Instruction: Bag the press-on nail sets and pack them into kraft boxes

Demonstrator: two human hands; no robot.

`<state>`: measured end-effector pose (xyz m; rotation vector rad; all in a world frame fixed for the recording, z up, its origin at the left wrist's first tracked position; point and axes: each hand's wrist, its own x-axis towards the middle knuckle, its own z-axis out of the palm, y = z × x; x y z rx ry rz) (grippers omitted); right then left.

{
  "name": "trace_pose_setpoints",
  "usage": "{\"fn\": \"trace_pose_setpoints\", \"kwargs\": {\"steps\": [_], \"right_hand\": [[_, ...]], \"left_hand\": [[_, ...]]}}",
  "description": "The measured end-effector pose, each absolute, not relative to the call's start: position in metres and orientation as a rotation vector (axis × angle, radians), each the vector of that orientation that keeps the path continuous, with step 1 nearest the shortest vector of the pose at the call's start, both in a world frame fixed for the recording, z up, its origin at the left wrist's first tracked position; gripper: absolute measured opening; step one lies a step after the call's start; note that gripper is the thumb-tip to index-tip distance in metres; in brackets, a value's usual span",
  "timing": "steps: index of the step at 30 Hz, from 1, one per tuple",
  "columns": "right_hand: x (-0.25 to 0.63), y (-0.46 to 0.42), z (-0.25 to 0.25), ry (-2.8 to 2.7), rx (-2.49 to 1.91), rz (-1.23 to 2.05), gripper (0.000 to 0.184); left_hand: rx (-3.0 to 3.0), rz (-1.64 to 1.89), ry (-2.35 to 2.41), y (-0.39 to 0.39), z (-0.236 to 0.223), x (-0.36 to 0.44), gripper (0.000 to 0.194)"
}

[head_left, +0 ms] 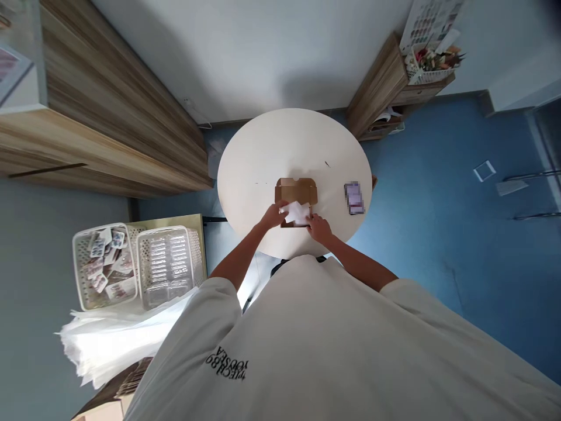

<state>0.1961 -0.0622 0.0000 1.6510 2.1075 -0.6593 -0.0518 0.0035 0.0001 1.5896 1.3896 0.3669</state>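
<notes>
On the round white table (254, 152) lies a brown cardboard box (298, 190), its lid folded open on the far side. Crumpled white tissue paper (296, 213) fills the near part of the box; whatever may lie beneath it is hidden. My left hand (274, 215) is at the box's left side, fingers closed at the edge of the paper. At the near right corner, my right hand (319, 228) has its fingers closed around the box's side wall, close to the paper.
A phone (354, 197) lies on the table's right side, and a small dark object (327, 164) lies farther back. To my left stand a white basket of small packets (105, 266), a basket of clear plastic cases (169, 263) and white sheets (127, 339). Wooden cabinets (131, 99) flank the table.
</notes>
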Motion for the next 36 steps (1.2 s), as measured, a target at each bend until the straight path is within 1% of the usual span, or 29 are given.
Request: {"fn": "trace_pose_setpoints", "kwargs": {"steps": [4, 8, 11, 15, 18, 21, 24, 27, 29, 31, 33, 36], "right_hand": [[0.197, -0.062, -0.001, 2.114, 1.673, -0.684, 0.051], [0.199, -0.063, -0.003, 2.135, 1.692, -0.726, 0.051], [0.200, -0.064, -0.004, 2.135, 1.709, -0.770, 0.052], [0.201, -0.066, -0.006, 2.159, 1.750, -0.805, 0.050], [0.201, -0.066, -0.006, 2.174, 1.747, -0.799, 0.049], [0.201, -0.068, -0.006, 2.198, 1.735, -0.787, 0.050], [0.206, -0.067, -0.005, 2.227, 1.794, -0.846, 0.051], [0.215, -0.054, -0.007, 2.213, 2.043, -1.018, 0.050], [0.220, -0.034, -0.009, 2.087, 2.346, -1.199, 0.055], [0.220, -0.009, -0.010, 1.868, 2.583, -1.466, 0.060], [0.217, 0.016, -0.010, 1.653, 2.683, -1.717, 0.066], [0.209, 0.041, -0.004, 1.479, 2.683, -1.969, 0.070]], "left_hand": [[1.813, -0.014, 1.503, -0.013, -0.006, -0.026, 0.045], [1.994, -0.171, 1.605, -0.018, -0.001, -0.011, 0.046], [2.078, -0.142, 1.644, -0.027, 0.005, -0.008, 0.054], [2.186, -0.151, 1.361, -0.046, 0.005, -0.011, 0.061], [2.163, -0.204, 1.296, -0.056, 0.002, -0.012, 0.064], [2.074, -0.169, 1.338, -0.056, 0.004, -0.010, 0.058], [1.927, 0.038, 1.473, -0.045, 0.008, -0.013, 0.044], [1.659, 0.381, 1.793, -0.026, 0.009, -0.024, 0.035], [1.381, 0.559, 1.960, -0.011, 0.007, -0.033, 0.039], [1.045, 0.629, 1.967, 0.004, 0.003, -0.042, 0.048], [0.760, 0.639, 1.883, 0.017, -0.001, -0.047, 0.050], [0.626, 0.658, 1.742, 0.026, -0.005, -0.049, 0.041]]}}
